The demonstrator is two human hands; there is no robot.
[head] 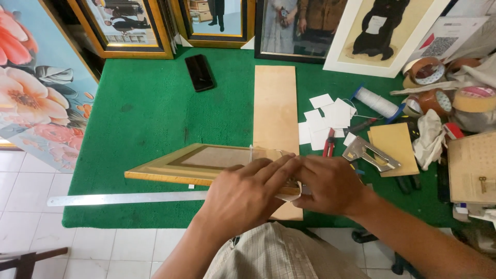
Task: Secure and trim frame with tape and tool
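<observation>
Gold picture frame point(191, 164), lying tilted near the front edge of the bench point(144, 108), right end raised off the green cover under both hands. Left hand point(247, 195) laid flat on top of that end, fingers point(276, 166) stretched out and together, pressed on the frame and on a bit of pale paper or backing point(268, 153) at its corner. Right hand point(330, 183) set just beside, touching the left, fingers curled against the same corner; whether that grip was clamped around the frame or only pressed on it could not be told. Frame's left tip pointed toward the bench's left edge, well clear of either hand.

Just in front of the frame, along the front edge: long steel ruler point(124, 198), partly under the left forearm. Behind the hands, running from the front edge toward the back: long pale wooden board point(275, 106). Right of the board: scatter of small white paper squares point(325, 120), red-handled pliers point(329, 143), metal staple gun point(369, 154) on a small tan board point(397, 147), spool of white cord point(377, 102). Toward the right edge: rolls of brown tape point(429, 85), crumpled white cloth point(428, 138). Toward the back edge, left of the board: black phone point(199, 72). Along the back edge: several framed pictures point(126, 26) leaned upright. Off the left edge: large flower painting point(31, 88).
</observation>
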